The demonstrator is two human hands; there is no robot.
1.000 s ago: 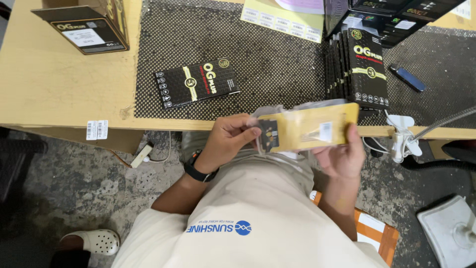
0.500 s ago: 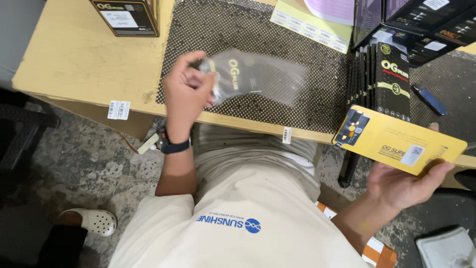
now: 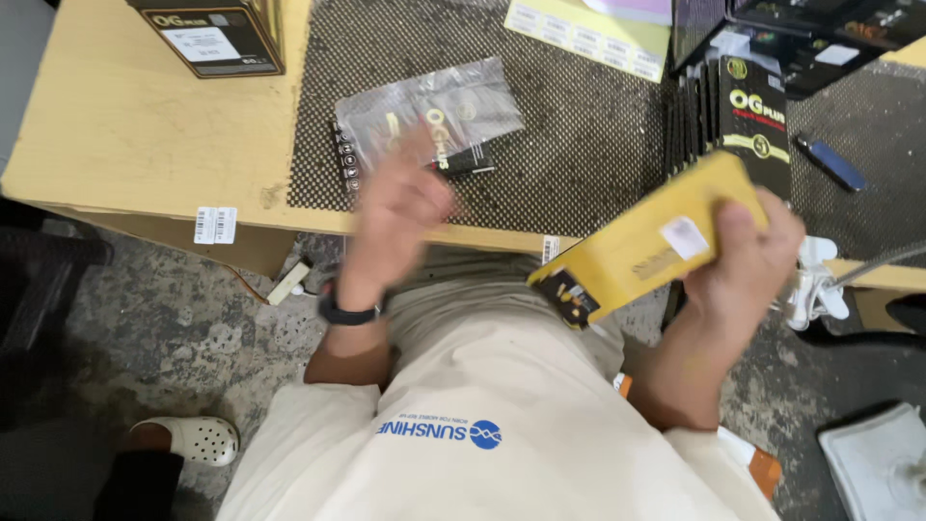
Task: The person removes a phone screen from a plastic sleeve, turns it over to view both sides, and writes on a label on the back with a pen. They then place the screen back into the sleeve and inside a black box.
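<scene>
Yellow box [image 3: 644,249] is the main thing here, a long flat one with a dark end and a small white label on its face, and the right hand [image 3: 748,262] has it clamped from the far side, thumb over the top edge near the label, fingers wrapped behind. It's tilted, dark end pointing down toward the person's lap, upper end up by the table edge, so it's hanging in the air just off the front of the table and not resting on anything. That forearm comes up from the lower right, elbow bent, wrist cocked back a bit. The left hand [image 3: 400,207] is blurry, so honestly I can't tell if it's pinching anything or just spread loose; it sits over the front edge of the table, fingers pointing away from the body, right at the near edge of a clear plastic bag [image 3: 429,116] that lies flat on the dark mesh mat [image 3: 579,135] with a black packet inside. There's a black watch [image 3: 345,311] on that wrist, forearm running straight up from the lap. Further right on the mat a stack of black boxes [image 3: 738,121] stands on edge, with a blue pen [image 3: 830,162] just past it. A dark carton [image 3: 212,37] sits at the top left on the bare wooden table [image 3: 125,145], well apart from both hands.
</scene>
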